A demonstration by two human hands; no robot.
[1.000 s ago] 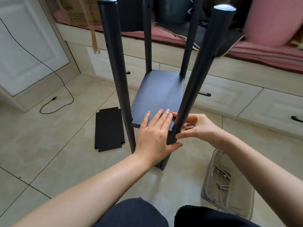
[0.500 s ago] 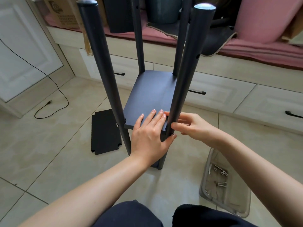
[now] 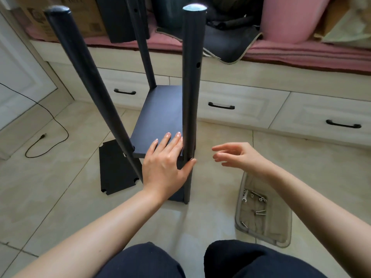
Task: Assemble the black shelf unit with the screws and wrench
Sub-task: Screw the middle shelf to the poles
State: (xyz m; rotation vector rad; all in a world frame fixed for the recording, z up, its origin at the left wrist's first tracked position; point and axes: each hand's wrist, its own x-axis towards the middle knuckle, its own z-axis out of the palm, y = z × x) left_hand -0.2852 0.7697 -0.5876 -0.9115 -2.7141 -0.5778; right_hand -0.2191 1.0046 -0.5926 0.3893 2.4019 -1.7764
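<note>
Shelf unit (image 3: 160, 117) stands upright on the tiled floor (image 3: 60, 187), just in front of the person's knees (image 3: 180, 261). Three black posts visible; the near right post (image 3: 190, 97) rises straight up at centre frame, near left post (image 3: 90, 77) leans left in this wide-angle view, a far post (image 3: 143, 47) behind. One shelf board (image 3: 158, 121) is seated between them, above the floor.

Left hand (image 3: 164, 163): fingers straight, flat on the near edge of the board, thumb touching the near right post below the board. Pressing, not gripping.

Right hand (image 3: 239, 155): off the unit, in the air just right of the near right post, fingers loosely curved, holding nothing.

Loose black panel (image 3: 114, 169) with notched corners lies flat on the floor, left of the unit, its right edge running under the near left post.

Clear tray (image 3: 263, 213) on the floor to the right, below the right forearm, well apart from the unit. Inside: screws (image 3: 260, 212) and a small wrench (image 3: 244, 196).

Open floor between right post and tray. Behind: drawer fronts (image 3: 230, 105) close to the unit's far edge, pink-cushioned bench (image 3: 301, 55) above. Black cable (image 3: 40, 141) on the floor far left.
</note>
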